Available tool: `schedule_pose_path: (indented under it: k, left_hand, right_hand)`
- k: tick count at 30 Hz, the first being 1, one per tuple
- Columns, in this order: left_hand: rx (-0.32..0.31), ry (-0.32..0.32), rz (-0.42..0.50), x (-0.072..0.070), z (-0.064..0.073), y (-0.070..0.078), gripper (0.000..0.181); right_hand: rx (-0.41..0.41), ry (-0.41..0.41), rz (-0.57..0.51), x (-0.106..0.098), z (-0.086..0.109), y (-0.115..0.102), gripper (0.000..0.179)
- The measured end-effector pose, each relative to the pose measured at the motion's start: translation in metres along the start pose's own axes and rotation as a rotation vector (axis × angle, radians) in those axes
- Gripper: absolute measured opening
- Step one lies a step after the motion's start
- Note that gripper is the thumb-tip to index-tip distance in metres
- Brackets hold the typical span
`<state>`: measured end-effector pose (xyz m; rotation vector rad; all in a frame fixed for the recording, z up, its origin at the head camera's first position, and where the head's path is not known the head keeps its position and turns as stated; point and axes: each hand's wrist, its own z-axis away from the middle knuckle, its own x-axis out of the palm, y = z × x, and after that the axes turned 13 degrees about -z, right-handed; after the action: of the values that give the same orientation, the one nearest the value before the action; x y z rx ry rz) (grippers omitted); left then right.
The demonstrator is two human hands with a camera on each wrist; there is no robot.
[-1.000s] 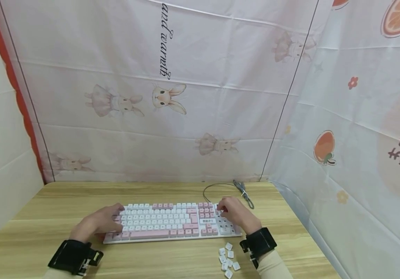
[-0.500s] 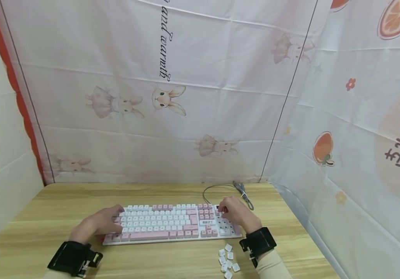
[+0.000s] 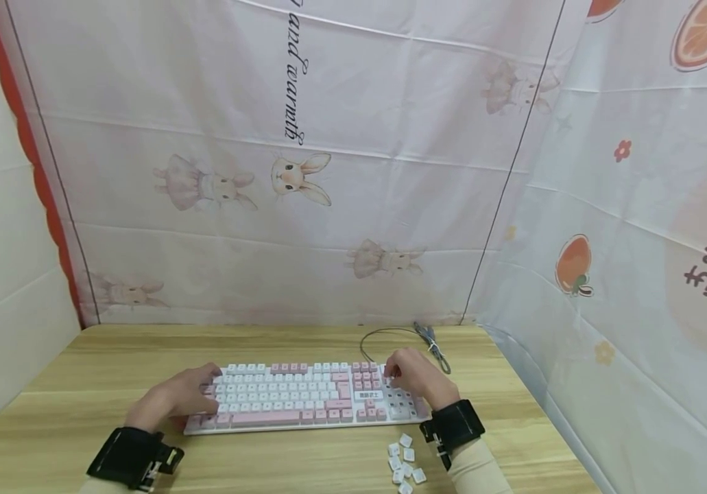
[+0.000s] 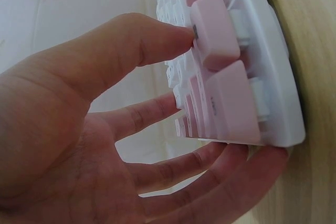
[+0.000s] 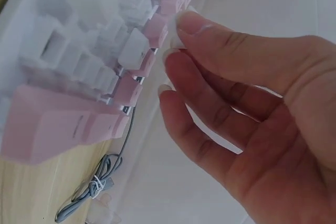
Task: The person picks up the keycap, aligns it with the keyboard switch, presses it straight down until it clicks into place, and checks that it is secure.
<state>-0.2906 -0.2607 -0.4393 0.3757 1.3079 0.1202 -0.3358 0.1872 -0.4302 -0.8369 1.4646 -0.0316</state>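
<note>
A white and pink keyboard (image 3: 267, 417) lies across the table. My left hand (image 3: 180, 394) holds its left end; in the left wrist view the thumb rests against a pink corner key (image 4: 215, 30) and the other fingers lie along the keyboard's side. My right hand (image 3: 421, 379) is over the number pad at the right end. In the right wrist view its thumb and index finger pinch a small white keycap (image 5: 176, 34), mostly covered by the fingertips. Part of the number pad (image 3: 399, 405) shows bare switches.
Several loose white keycaps (image 3: 395, 463) lie in a small cluster in front of the keyboard's right end. Behind it, a bundled grey cable (image 3: 430, 339) lies on the wooden table (image 3: 267, 460). Printed cloth (image 3: 328, 206) hangs at the back and sides.
My right hand stays over the number pad, its fingertips shifting only slightly. The left hand and the loose keycaps keep their places; the head view shifts a little.
</note>
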Motion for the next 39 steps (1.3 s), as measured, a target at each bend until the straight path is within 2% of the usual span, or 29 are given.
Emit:
schedule_pose_path:
  k: [9, 24, 29, 39]
  left_hand:
    - [-0.013, -0.014, 0.027, 0.0003, 0.0006, 0.0005, 0.068]
    - [0.024, 0.037, -0.031, -0.0005, 0.0008, 0.0, 0.067]
    - [0.018, 0.036, -0.032, 0.0002, 0.0011, 0.001, 0.066]
    - [0.01, 0.026, -0.018, -0.0014, 0.0028, 0.0022, 0.066]
  right_hand:
    - [0.026, -0.001, -0.018, -0.0004, -0.0024, -0.0019, 0.014]
    - [0.029, -0.009, -0.044, -0.0006, -0.0042, -0.0031, 0.016]
    - [0.011, -0.014, -0.031, 0.001, -0.0056, -0.0022, 0.017]
    - [0.028, -0.019, -0.019, 0.0034, -0.0091, -0.0012, 0.017]
